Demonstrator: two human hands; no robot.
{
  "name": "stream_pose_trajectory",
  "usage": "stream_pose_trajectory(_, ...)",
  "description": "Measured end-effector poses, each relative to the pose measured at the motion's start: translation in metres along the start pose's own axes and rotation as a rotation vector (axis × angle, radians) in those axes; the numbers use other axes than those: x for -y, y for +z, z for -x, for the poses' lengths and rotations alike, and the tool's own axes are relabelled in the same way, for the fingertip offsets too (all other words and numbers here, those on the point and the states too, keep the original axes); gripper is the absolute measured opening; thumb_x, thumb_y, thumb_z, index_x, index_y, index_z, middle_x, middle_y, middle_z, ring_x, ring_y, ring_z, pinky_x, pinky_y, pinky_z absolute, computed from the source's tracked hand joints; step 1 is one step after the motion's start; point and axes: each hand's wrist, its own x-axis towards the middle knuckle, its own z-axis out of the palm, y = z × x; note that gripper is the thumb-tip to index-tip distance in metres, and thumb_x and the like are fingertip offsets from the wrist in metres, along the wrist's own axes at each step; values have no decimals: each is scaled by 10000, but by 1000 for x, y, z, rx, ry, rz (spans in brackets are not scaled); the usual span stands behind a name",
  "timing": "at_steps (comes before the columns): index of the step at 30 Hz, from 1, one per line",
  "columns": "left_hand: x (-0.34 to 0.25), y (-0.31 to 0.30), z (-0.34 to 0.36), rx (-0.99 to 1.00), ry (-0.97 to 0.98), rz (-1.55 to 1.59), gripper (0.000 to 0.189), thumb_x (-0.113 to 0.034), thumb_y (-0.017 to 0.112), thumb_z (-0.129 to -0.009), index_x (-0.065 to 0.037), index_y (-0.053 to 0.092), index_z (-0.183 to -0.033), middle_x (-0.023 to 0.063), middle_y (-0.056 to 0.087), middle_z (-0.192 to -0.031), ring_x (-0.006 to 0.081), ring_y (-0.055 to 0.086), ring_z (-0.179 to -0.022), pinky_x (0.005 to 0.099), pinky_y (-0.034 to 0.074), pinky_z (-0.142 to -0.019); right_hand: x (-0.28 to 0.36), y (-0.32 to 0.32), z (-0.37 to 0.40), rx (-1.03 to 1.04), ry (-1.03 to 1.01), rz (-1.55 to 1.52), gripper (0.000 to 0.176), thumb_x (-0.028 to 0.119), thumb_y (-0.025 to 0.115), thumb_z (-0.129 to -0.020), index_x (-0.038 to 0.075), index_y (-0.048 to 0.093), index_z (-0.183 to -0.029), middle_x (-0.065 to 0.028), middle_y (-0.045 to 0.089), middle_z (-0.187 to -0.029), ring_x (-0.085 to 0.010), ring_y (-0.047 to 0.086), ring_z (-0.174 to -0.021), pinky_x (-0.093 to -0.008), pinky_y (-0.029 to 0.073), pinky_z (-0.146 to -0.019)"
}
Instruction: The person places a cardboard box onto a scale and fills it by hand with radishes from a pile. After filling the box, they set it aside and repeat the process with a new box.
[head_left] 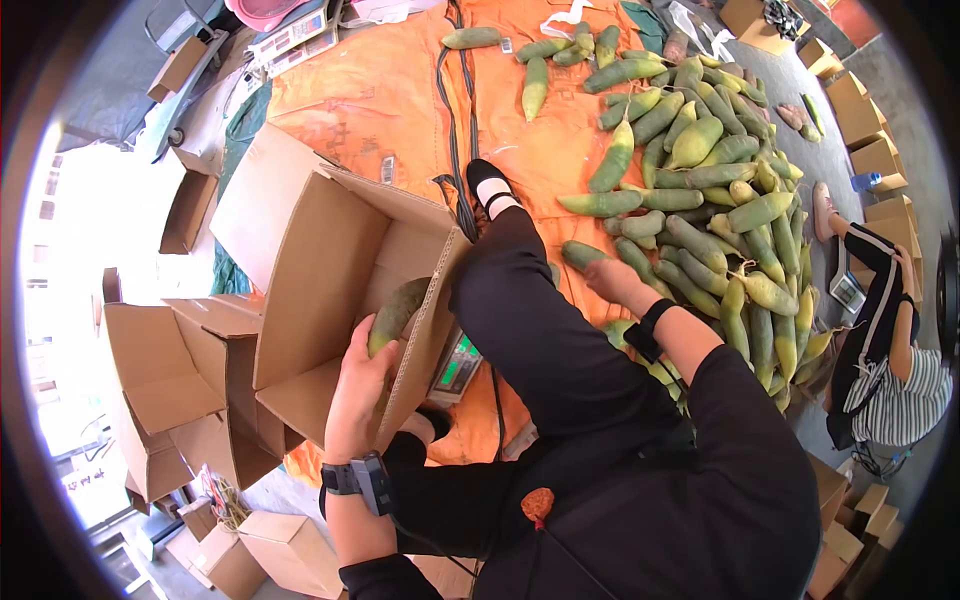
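Now, looking down over my lap, my left hand (358, 385) is wrapped shut around the lower end of a long green vegetable (397, 312). The vegetable stands tilted inside an open cardboard box (320, 260), leaning against the box's near wall. A black device (365, 478) is strapped to that wrist.

My right hand (612, 280) stretches past my black-trousered knee (540, 320) to the near edge of a large pile of the same green vegetables (720, 200). Its fingers bend down onto the pile, but I cannot tell whether they grip anything.

The pile lies on an orange sheet (380, 90) spread over the floor. A small scale with a green display (456, 366) sits just beside the box, partly under it. More empty cartons (170, 370) stand to my left. Another person in a striped top (895, 370) sits beyond the pile.
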Motion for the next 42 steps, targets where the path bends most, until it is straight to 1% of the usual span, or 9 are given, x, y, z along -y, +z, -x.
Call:
stream_pose_trajectory(5, 0, 3, -5, -4, -77, 184, 518, -90, 561, -920, 8, 374, -1393, 110, 551, -1249, 170, 527, -1127, 285, 411, -970, -18, 43, 1, 170, 10, -20, 226, 189, 629, -837, 127, 644, -1054, -127, 676, -1013, -301, 633, -997, -407, 502, -863)
stream_pose_trajectory(7, 7, 1, -12, -6, -35, 251, 533, -112, 575, -912, -58, 370, -1401, 62, 579, -967, 124, 545, -691, 261, 473, -619, -12, 48, -6, 247, 24, -30, 341, 168, 655, -826, 131, 592, -1159, -139, 631, -1132, -305, 597, -1062, -404, 491, -891)
stream_pose_trajectory(11, 13, -1, -18, 29, -102, 390, 550, -110, 576, -915, -74, 348, -1414, 67, 576, -998, 132, 547, -666, 268, 483, -587, 25, 30, -7, 124, -70, 159, 519, 83, 619, -821, 152, 473, -1314, -102, 452, -1334, -296, 473, -1199, -405, 449, -942)
stream_pose_trajectory(22, 27, -11, -19, 55, -285, -356, 725, -111, 627, -841, -115, 266, -1470, 160, 628, -940, 198, 623, -626, 324, 510, -473, 39, 64, -47, 197, -582, 964, 407, 131, 576, -834, 145, 542, -1239, -67, 542, -1226, -264, 444, -1241, -441, 425, -938)
stream_pose_trajectory(25, 21, -10, -16, 70, -253, -514, 675, -140, 629, -837, -102, 331, -1441, 173, 643, -959, 199, 653, -659, 325, 520, -471, 21, 115, -84, -13, -593, 693, 341, 130, 566, -834, 116, 554, -1174, -119, 547, -1216, -312, 449, -1222, -467, 393, -967)
stream_pose_trajectory(31, 38, -13, -19, 112, -97, -786, 549, -299, 612, -852, -88, 480, -1341, 198, 628, -1123, 341, 631, -1005, 431, 518, -841, -18, 216, -121, -570, -527, -150, 182, 125, 535, -836, 29, 591, -980, -277, 564, -1187, -457, 465, -1165, -547, 297, -1055)
stream_pose_trajectory(37, -11, -5, 0, -178, -30, -822, 485, -274, 627, -840, -67, 547, -1272, 194, 596, -1208, 367, 555, -1131, 427, 449, -947, -52, 174, -25, -344, -451, 16, 210, 123, 550, -833, 50, 583, -1027, -230, 568, -1181, -413, 474, -1170, -519, 337, -1016)
stream_pose_trajectory(41, -10, -10, 7, -204, 10, -815, 479, -318, 619, -845, -83, 553, -1258, 197, 592, -1193, 368, 571, -1090, 441, 455, -923, -11, 158, -75, -164, -399, 145, 242, 120, 562, -830, 67, 576, -1066, -191, 571, -1176, -378, 482, -1174, -496, 369, -986)
stream_pose_trajectory(42, -10, -11, 8, -210, 18, -795, 471, -313, 617, -847, -82, 557, -1253, 192, 593, -1195, 368, 571, -1090, 441, 455, -921, -67, 164, -15, -119, -385, 177, 251, 120, 565, -830, 72, 574, -1075, -182, 572, -1175, -369, 484, -1175, -491, 377, -978)
